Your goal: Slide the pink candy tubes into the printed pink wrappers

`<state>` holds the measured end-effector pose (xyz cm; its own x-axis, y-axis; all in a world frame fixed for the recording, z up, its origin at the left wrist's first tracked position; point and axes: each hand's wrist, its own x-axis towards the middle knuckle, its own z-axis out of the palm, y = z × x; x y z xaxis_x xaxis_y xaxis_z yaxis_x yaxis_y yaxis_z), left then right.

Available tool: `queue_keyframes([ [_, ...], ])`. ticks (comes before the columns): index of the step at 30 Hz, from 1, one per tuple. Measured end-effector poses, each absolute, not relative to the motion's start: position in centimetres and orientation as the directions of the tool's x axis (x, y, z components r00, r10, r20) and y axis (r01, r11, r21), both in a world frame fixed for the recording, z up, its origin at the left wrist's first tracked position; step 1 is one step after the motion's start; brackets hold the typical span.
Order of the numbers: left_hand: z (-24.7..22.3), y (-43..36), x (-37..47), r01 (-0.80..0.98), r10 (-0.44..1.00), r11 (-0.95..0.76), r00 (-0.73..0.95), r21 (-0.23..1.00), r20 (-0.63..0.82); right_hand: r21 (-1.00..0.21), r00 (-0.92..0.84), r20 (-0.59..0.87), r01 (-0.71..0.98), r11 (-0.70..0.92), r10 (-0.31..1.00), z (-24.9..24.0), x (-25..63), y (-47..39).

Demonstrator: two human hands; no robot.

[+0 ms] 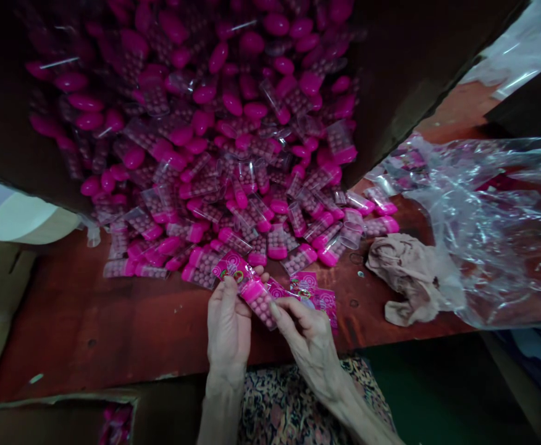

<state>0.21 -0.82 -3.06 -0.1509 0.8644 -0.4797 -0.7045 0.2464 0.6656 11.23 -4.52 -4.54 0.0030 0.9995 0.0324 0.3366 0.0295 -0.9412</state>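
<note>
A small clear container (260, 301) with a pink cap and pink balls inside is held between both hands, tilted. My left hand (230, 315) pinches a printed pink wrapper (233, 267) at the container's capped end. The fingers of my right hand (305, 327) are closed on its clear lower end. More printed pink wrappers (323, 299) lie on the red-brown table (159, 327) just beyond my right hand. A large heap of similar pink-capped containers (233, 185) spills onto the table in front of my hands.
Dark box walls (391, 80) flank the heap. To the right are a crumpled beige cloth (404, 272) and clear plastic bags (497, 247). A pale bowl (29, 219) stands at the left. An open carton (57, 420) with pink items sits below the table's front edge.
</note>
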Motion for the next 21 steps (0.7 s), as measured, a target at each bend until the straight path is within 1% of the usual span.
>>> queue_keyframes([
  [5,-2.97,-1.01,0.55,-0.691,0.857,0.328,-0.07,0.644,-0.511,-0.94,0.036,0.113,0.329,0.095,0.993,-4.73,11.28,-4.42],
  [8,-3.05,-0.98,0.49,-0.683,0.855,0.366,-0.022,0.632,-0.519,-0.93,0.016,0.178,0.33,0.163,0.984,-4.53,11.44,-4.23],
  [10,-3.1,-0.99,0.33,-0.662,0.86,0.398,0.027,0.635,-0.51,-0.926,-0.001,0.193,0.33,0.182,0.981,-4.36,11.51,-4.16],
  [16,-3.09,-1.09,0.03,-0.676,0.887,0.391,0.095,0.625,-0.451,-0.934,0.01,0.187,0.311,0.175,0.982,-4.37,11.38,-4.28],
  [21,-2.91,-1.04,0.36,-0.656,0.869,0.448,0.16,0.608,-0.469,-0.962,0.055,0.127,0.25,0.109,0.99,-4.66,11.33,-4.55],
])
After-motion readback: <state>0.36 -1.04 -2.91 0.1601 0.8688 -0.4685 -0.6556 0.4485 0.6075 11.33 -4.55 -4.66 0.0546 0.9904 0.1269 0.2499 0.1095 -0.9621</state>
